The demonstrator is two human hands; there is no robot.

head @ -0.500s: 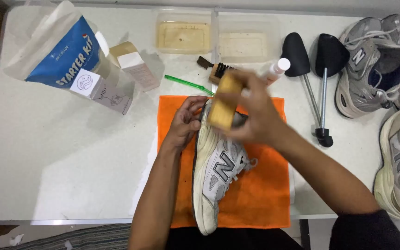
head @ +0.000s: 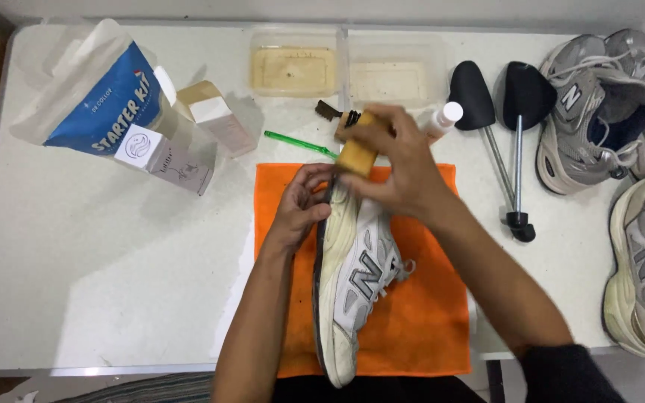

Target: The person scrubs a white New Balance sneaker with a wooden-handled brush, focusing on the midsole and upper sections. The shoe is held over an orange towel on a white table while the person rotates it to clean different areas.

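Your sneaker (head: 356, 287) lies on its side on the cloth (head: 419, 321) at the table's (head: 98, 283) near edge. Behind the cloth sit two trays (head: 349, 71) side by side. The pouch (head: 91, 93) and boxes (head: 188, 142) lie to your left; the shoe trees (head: 509, 134) and more sneakers (head: 621, 149) to your right.

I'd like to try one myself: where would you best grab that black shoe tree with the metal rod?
Judging by its pose, grip the black shoe tree with the metal rod by its thin rod, coming from above. The rod lies flat and bare on the white table, narrow enough for fingers to close around; the bulbous toe block looks too broad and rounded.
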